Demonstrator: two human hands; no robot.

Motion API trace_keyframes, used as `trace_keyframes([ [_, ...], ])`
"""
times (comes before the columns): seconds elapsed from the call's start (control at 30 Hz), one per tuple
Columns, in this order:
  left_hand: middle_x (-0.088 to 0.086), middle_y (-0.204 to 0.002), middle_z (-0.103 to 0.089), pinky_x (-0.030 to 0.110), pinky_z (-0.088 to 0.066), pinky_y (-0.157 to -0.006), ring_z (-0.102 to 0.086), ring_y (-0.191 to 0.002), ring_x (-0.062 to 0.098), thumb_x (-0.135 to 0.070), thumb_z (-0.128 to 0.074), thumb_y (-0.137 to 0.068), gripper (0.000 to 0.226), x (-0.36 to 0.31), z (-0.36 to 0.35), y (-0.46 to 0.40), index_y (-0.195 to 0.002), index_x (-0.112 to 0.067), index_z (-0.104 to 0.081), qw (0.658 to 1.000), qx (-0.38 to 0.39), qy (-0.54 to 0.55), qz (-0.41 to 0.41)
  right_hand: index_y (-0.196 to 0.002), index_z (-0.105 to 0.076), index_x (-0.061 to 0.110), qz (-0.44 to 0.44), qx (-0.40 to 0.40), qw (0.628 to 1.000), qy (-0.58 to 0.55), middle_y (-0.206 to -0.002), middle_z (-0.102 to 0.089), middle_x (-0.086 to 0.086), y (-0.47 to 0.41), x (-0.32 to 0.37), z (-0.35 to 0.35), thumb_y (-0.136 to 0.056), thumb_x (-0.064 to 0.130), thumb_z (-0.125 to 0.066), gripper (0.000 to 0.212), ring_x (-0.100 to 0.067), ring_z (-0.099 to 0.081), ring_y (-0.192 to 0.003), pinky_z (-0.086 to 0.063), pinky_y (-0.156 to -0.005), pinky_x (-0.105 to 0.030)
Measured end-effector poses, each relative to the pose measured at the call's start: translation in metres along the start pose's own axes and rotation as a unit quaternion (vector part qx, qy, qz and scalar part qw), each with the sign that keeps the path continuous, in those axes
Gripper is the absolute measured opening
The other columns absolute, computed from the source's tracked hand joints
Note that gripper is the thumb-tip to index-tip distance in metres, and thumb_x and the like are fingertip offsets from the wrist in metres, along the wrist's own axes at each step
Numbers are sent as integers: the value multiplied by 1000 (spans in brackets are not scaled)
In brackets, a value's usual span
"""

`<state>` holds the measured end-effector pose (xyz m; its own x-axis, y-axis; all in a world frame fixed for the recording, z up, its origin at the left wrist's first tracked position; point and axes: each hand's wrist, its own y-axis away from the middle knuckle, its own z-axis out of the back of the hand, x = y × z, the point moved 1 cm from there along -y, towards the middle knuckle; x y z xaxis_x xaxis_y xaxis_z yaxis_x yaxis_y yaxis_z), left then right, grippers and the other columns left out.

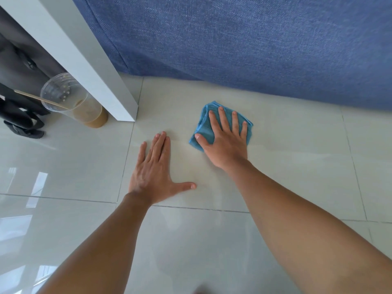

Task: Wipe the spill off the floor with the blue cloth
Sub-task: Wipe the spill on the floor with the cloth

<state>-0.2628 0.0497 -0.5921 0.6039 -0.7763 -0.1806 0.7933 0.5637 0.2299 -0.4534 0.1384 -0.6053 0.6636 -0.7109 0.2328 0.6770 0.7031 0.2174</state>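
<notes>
A folded blue cloth (204,126) lies on the pale glossy floor tiles (297,170) near the base of a sofa. My right hand (226,139) lies flat on top of the cloth, fingers spread, pressing it to the floor. My left hand (153,172) rests palm down on the bare tile to the left of the cloth, fingers straight and thumb out, holding nothing. A faint wet sheen shows on the tile around the cloth; no clear puddle can be made out.
A blue fabric sofa (254,43) fills the back. A white table leg (101,77) stands at the left. Beside it a clear plastic cup (74,100) with brown drink and a wooden stirrer leans. A dark bag with straps (19,117) lies at far left.
</notes>
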Motion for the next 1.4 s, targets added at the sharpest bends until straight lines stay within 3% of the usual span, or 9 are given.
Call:
trace_keyframes([
  [0.23,6,-170,6,47,1,-127,10,-156,17,-104,-35,-54,149,-1,1,0,-160,-7,3,1000,-2,3,-2,-162,-6,36,139,55,985,89,-172,6,9,70,-64,7,-90,76,-20,84,-25,12,-158,2,-126,-54],
  [0.37,4,-170,6,46,2,-127,12,-156,16,-104,-35,-54,148,-2,3,2,-160,-8,3,1000,-4,5,5,-162,-1,35,15,38,994,97,-172,11,10,66,-102,18,-90,78,-19,86,-25,13,-158,4,-126,-53],
  [0.53,6,-170,1,45,2,-127,7,-157,17,-101,-40,-54,147,-4,4,2,-160,-7,-2,1000,-9,3,1,-163,5,29,-120,30,992,13,-171,18,0,19,-49,8,-94,73,-23,87,-35,20,-155,12,-122,-60],
  [0.77,8,-170,-4,46,-1,-127,3,-157,19,-100,-43,-55,146,-3,2,2,-160,-6,-6,1000,-13,-3,0,-161,-18,33,67,4,996,57,-173,-5,7,101,-56,-3,-90,75,-32,84,-29,0,-159,0,-126,-55],
  [0.9,6,-170,0,46,1,-127,7,-157,17,-101,-41,-55,146,-6,3,2,-160,-7,-1,1000,-12,-1,1,-162,-15,34,-76,-7,994,73,-172,-5,7,94,-119,12,-89,77,-28,86,-29,-2,-158,-3,-125,-56],
  [1.03,5,-170,2,47,1,-127,8,-157,18,-102,-40,-55,147,-6,2,3,-160,-8,1,1000,-7,2,2,-163,-1,32,-185,-1,983,1,-172,12,4,34,-83,14,-91,77,-24,87,-32,14,-157,7,-123,-60],
  [1.17,7,-170,0,47,1,-127,6,-157,19,-102,-41,-55,148,-4,1,3,-160,-7,-1,1000,-8,1,4,-162,-7,34,-23,-2,1000,12,-173,7,5,46,-19,-2,-89,78,-28,87,-31,12,-157,9,-124,-57],
  [1.27,7,-170,-2,46,1,-127,5,-157,19,-100,-43,-54,147,-2,2,3,-160,-6,-3,1000,-14,1,6,-161,-14,38,79,15,996,48,-172,1,12,85,-48,-3,-89,78,-30,84,-24,5,-159,3,-126,-53],
  [1.4,6,-170,0,47,1,-127,8,-157,17,-101,-42,-54,147,-3,2,1,-160,-7,-2,1000,-12,1,3,-161,-9,38,-115,-9,992,45,-172,2,10,67,-104,15,-88,80,-25,86,-27,5,-158,3,-125,-55],
])
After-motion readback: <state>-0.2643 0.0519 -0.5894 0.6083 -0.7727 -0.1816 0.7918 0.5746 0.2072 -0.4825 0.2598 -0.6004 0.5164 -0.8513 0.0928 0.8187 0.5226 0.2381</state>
